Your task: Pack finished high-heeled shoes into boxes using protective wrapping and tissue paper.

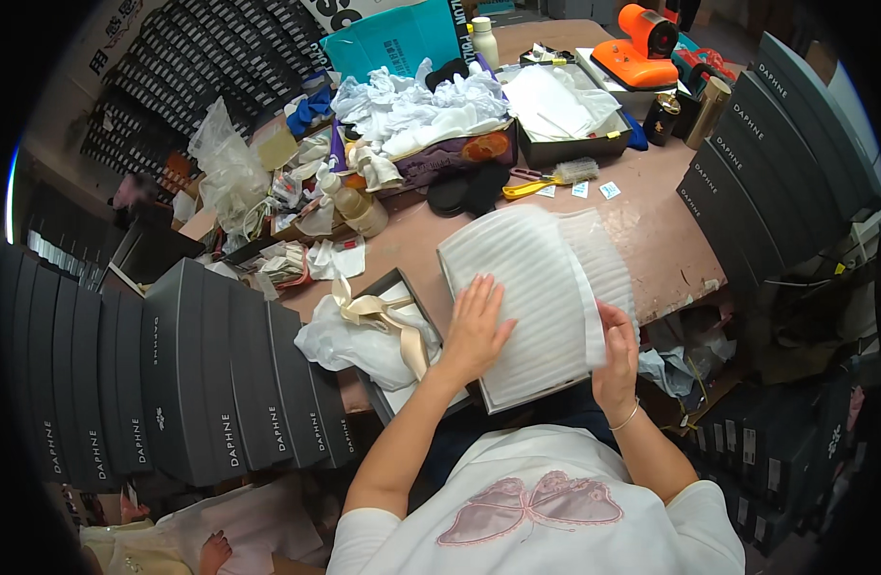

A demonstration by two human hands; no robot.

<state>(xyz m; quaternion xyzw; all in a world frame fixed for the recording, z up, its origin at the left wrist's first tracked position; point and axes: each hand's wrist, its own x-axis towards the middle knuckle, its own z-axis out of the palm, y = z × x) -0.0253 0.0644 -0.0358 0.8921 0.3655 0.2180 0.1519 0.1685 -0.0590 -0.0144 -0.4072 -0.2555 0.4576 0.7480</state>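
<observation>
A stack of white ribbed foam sheets [522,278] lies in front of me, over what looks like a shallow box at its lower edge. My left hand [479,326] rests flat on top of it with the fingers spread. At the right edge my right hand [616,359] pinches the foam sheet, with part of the fingers hidden. Another foam layer [603,249] sticks out behind on the right. Beside my left forearm, a pair of beige high-heeled shoes [402,331] lies in an open dark shoebox [375,398] with white wrapping [340,335].
Dark shoeboxes stand in rows at left [186,383] and right [776,163]. Toward the back are a box of crumpled white paper [421,115], a yellow-handled brush [546,182], a bottle [359,206] and an orange device [641,48]. Another person's hand [214,553] shows at lower left.
</observation>
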